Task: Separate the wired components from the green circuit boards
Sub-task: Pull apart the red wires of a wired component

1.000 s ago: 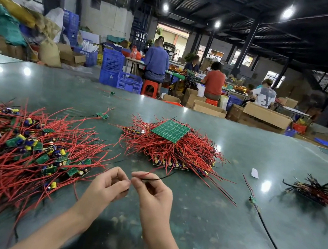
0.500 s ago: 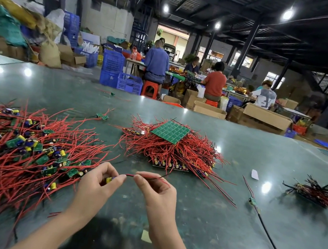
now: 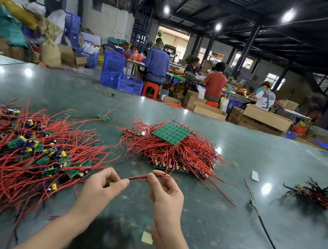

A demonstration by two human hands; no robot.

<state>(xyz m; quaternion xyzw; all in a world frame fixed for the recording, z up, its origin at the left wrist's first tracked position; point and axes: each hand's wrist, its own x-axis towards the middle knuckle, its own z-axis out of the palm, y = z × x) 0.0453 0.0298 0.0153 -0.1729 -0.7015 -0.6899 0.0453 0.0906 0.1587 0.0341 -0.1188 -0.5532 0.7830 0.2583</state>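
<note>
Two hands meet low in the middle of the view, above the green surface point(image 3: 217, 231). The left hand point(image 3: 103, 186) has its fingers curled, pinching one end of a red wire point(image 3: 139, 177); a speck of yellow shows inside the curl, possibly a small part on the wire's end, though it is too hidden to be sure. The right hand point(image 3: 166, 192) pinches the same wire further along between thumb and curled fingers, and the free end sticks out to the right past it. A small pale square scrap point(image 3: 147, 237) lies on the surface between the forearms.

Left of the hands spreads a big loose heap of red wires point(image 3: 12, 153) mixed with small green boards and yellow-and-blue parts. To the right, a single black wire with a small green board point(image 3: 260, 218) lies alone. Beyond the hands sits a rounder wire pile point(image 3: 171, 153) with a green circuit board panel point(image 3: 170, 133) lying on top. Far right rests a dark bundle of black and red wires point(image 3: 318, 194), with a white scrap point(image 3: 255, 175) near it. Past the surface's edge, several people point(image 3: 215, 83) sit at tables among blue crates point(image 3: 121, 73) and cardboard boxes point(image 3: 266, 119).
</note>
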